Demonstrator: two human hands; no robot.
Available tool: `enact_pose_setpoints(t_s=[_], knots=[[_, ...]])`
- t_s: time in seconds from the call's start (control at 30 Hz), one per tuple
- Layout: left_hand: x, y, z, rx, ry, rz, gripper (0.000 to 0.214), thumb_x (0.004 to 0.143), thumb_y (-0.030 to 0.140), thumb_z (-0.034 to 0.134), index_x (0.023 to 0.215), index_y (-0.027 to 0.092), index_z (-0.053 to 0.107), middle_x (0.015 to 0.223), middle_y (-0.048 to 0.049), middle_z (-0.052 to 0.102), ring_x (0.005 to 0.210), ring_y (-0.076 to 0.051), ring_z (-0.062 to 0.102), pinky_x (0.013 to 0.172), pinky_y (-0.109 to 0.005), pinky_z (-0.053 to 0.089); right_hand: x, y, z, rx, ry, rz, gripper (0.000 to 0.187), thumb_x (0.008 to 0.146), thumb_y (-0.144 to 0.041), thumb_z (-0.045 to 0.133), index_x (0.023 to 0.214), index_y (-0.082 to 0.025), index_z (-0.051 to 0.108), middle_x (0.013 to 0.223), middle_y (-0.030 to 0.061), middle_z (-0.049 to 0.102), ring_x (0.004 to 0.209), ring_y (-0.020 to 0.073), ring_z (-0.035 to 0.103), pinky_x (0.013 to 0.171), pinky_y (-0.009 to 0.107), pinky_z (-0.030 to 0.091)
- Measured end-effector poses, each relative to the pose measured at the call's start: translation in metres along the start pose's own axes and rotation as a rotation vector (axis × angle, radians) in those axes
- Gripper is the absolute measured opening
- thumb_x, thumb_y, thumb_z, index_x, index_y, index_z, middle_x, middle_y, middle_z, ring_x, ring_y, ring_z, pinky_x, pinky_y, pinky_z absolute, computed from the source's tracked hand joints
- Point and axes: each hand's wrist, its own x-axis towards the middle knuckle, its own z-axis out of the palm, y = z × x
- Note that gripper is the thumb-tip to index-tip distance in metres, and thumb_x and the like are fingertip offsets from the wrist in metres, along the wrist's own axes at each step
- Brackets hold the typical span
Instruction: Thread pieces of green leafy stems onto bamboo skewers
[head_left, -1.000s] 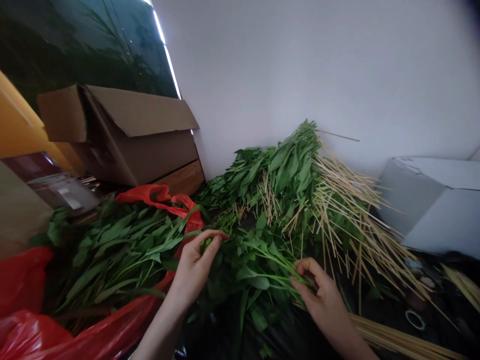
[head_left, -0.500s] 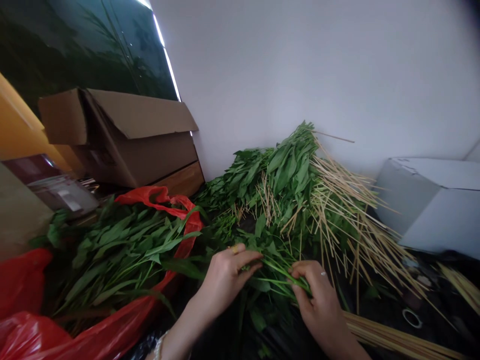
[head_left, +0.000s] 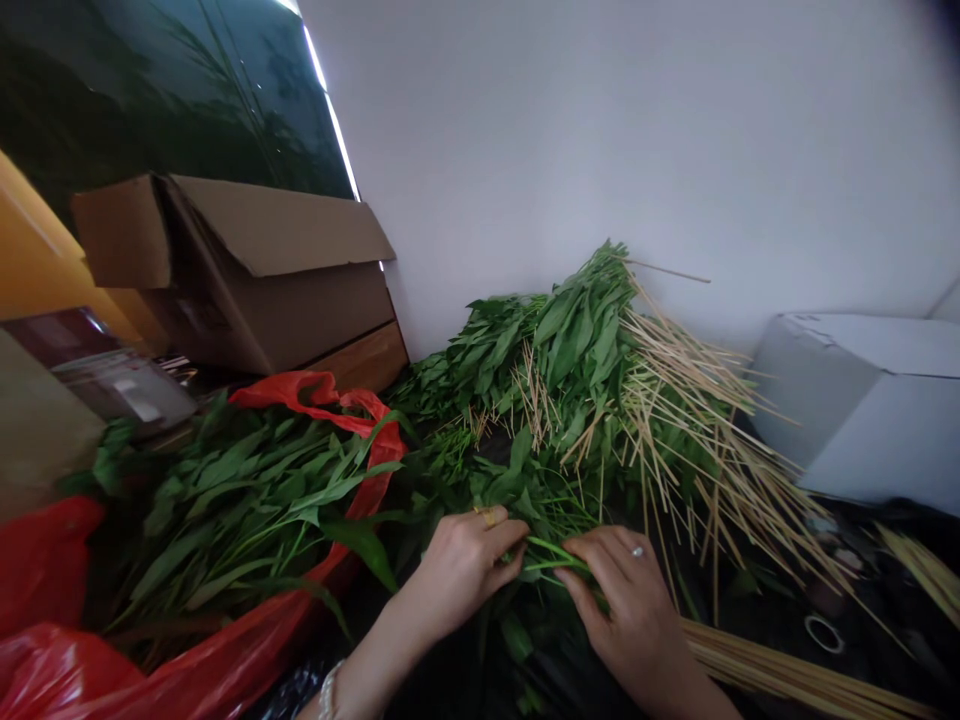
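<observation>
My left hand (head_left: 465,570) and my right hand (head_left: 622,610) are close together low in the view, with their fingers closed on a bunch of pale green leafy stems (head_left: 551,556). The stems cross between the hands, and their lower parts are partly hidden by my fingers. Behind the hands, a heap of dark green leafy stems (head_left: 577,340) leans toward the wall, mixed with many thin bamboo skewers (head_left: 697,450). To the left of my left hand lies a second spread of long green leaves (head_left: 240,510).
A red plastic bag (head_left: 315,395) runs under and around the left leaves. An open cardboard box (head_left: 255,300) stands behind it, and a white box (head_left: 862,410) stands at right. A bundle of skewers (head_left: 787,675) and a tape roll (head_left: 823,633) lie on the dark surface.
My hands have moved closer together and lower. My left hand has come to the right and closed over the stems, and the bunch now sits tighter between both hands.
</observation>
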Motion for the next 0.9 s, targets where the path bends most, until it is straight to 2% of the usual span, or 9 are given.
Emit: enact_pose_setpoints(t_s=[0.2,0.33,0.47,0.53,0.6,0.67,0.77,0.83,0.9], knots=[[-0.004,-0.005,0.015,0.094,-0.008,-0.014,0.012,0.084,0.011,0.050,0.082,0.019,0.058,0.072,-0.0008,0.057,0.065,-0.016,0.056,0.060,-0.025,0.040,0.002,-0.001,0.001,-0.036,-0.014,-0.088,0.018,0.092,-0.012,0.053,0.107,-0.017,0.061,0.082,0.0044,0.065,0.079,0.0201,0.058,0.079,0.039,0.038],[-0.002,-0.002,0.020,-0.112,0.031,-0.135,0.014,0.081,0.008,0.049,0.077,0.019,0.058,0.071,0.0002,0.055,0.064,-0.014,0.053,0.061,-0.023,0.039,0.003,-0.003,0.002,-0.041,-0.003,-0.114,0.018,0.091,-0.012,0.053,0.106,-0.017,0.063,0.077,0.0033,0.064,0.075,0.0193,0.057,0.077,0.039,0.038],[0.003,-0.016,0.005,-0.578,0.259,-0.434,0.013,0.082,0.015,0.049,0.073,0.017,0.057,0.066,0.0014,0.053,0.062,-0.012,0.050,0.058,-0.021,0.038,0.000,0.005,0.000,-0.030,0.037,-0.076,0.016,0.090,-0.011,0.056,0.104,-0.017,0.062,0.079,0.0034,0.064,0.076,0.0189,0.057,0.078,0.039,0.039],[0.003,-0.029,-0.010,-0.906,0.417,-0.642,0.016,0.085,0.024,0.050,0.072,0.016,0.055,0.056,0.0060,0.039,0.049,-0.007,0.037,0.047,-0.017,0.031,-0.002,0.012,-0.001,-0.032,0.077,-0.032,0.014,0.091,-0.013,0.056,0.102,-0.018,0.062,0.080,0.0036,0.064,0.076,0.0193,0.057,0.077,0.039,0.040],[0.001,-0.039,-0.024,-1.279,0.498,-0.774,0.020,0.086,0.032,0.054,0.074,0.016,0.054,0.054,0.0099,0.026,0.041,-0.004,0.020,0.038,-0.014,0.019,-0.004,0.020,0.000,-0.030,0.095,0.018,0.010,0.092,-0.016,0.056,0.099,-0.018,0.062,0.079,0.0038,0.063,0.076,0.0198,0.057,0.075,0.038,0.040],[-0.003,-0.043,-0.034,-1.626,0.504,-0.820,0.020,0.084,0.033,0.061,0.078,0.015,0.054,0.057,0.0105,0.026,0.040,-0.002,0.016,0.035,-0.012,0.015,-0.005,0.026,0.002,-0.023,0.091,0.056,0.009,0.093,-0.019,0.055,0.097,-0.019,0.062,0.079,0.0038,0.063,0.077,0.0203,0.058,0.074,0.037,0.041],[-0.009,-0.040,-0.040,-2.034,0.508,-0.852,0.011,0.086,0.024,0.061,0.084,0.015,0.055,0.063,0.0084,0.037,0.039,0.000,0.024,0.033,-0.010,0.020,-0.008,0.030,0.006,-0.005,0.071,0.109,0.012,0.095,-0.025,0.054,0.095,-0.019,0.064,0.080,0.0040,0.064,0.078,0.0207,0.058,0.073,0.036,0.041],[-0.012,-0.037,-0.041,-2.221,0.549,-0.872,0.005,0.091,0.018,0.053,0.087,0.015,0.055,0.064,0.0068,0.041,0.039,-0.001,0.033,0.033,-0.009,0.023,-0.010,0.031,0.007,0.013,0.055,0.161,0.016,0.095,-0.029,0.052,0.093,-0.020,0.065,0.080,0.0041,0.065,0.078,0.0210,0.059,0.074,0.035,0.042],[-0.016,-0.035,-0.041,-2.327,0.593,-0.867,0.011,0.093,0.014,0.047,0.085,0.015,0.055,0.063,0.0061,0.041,0.040,-0.002,0.038,0.032,-0.009,0.024,-0.011,0.032,0.008,0.032,0.043,0.220,0.020,0.096,-0.033,0.050,0.091,-0.020,0.065,0.080,0.0041,0.066,0.078,0.0213,0.060,0.073,0.035,0.043]])
